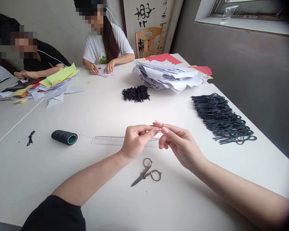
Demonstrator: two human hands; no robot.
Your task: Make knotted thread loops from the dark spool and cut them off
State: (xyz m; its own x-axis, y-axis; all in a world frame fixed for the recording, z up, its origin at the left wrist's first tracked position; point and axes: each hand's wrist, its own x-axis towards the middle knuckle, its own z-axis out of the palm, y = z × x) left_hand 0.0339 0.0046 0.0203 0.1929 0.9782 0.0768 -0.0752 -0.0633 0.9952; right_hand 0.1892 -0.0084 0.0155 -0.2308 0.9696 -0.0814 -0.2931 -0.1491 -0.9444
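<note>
My left hand (136, 142) and my right hand (180, 146) meet in the air above the white table (91, 189). Their fingertips pinch a small tuft of thin dark thread (159, 125), too fine to make out in detail. Below my hands lie small steel scissors (146, 173), closed, with the blades pointing to the lower left. A clear ruler (108, 140) lies just behind my left hand, and a fine thread seems to run toward it from a black thread spool (64, 137).
A long row of dark cord loops (223, 118) lies on the right, with a black cord bundle (135, 93) and a white paper stack (170, 75) behind. Two co-workers (103, 45) sit at the far side, beside another paper stack (48, 86).
</note>
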